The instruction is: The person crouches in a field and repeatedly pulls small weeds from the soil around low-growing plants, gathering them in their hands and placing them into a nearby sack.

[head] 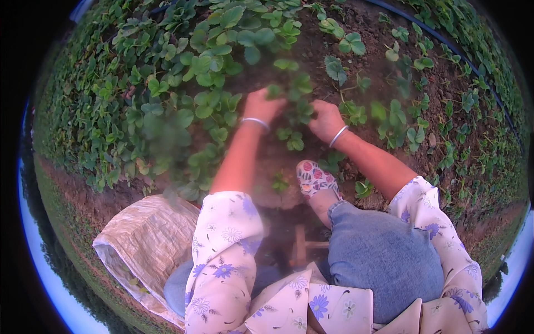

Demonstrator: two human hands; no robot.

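Note:
Strawberry plants [210, 62] with green toothed leaves cover the brown soil before me. Both my hands reach in among them near the middle of the view. My left hand [262, 105] has its fingers curled at a leafy strawberry stem; leaves and blur hide the fingertips. Just to the right, my right hand [327, 119] is bent with its fingers against a cluster of strawberry leaves [301, 98] between the two hands. Whether either hand grips a stem cannot be told. A pale bangle circles each wrist.
An open woven sack [146, 234] with some leaves inside lies at my left knee. A dark irrigation hose [450, 45] curves across the bed at upper right. My patterned shoe [316, 178] rests on the soil below my right hand. A wooden stool part [301, 246] shows between my legs.

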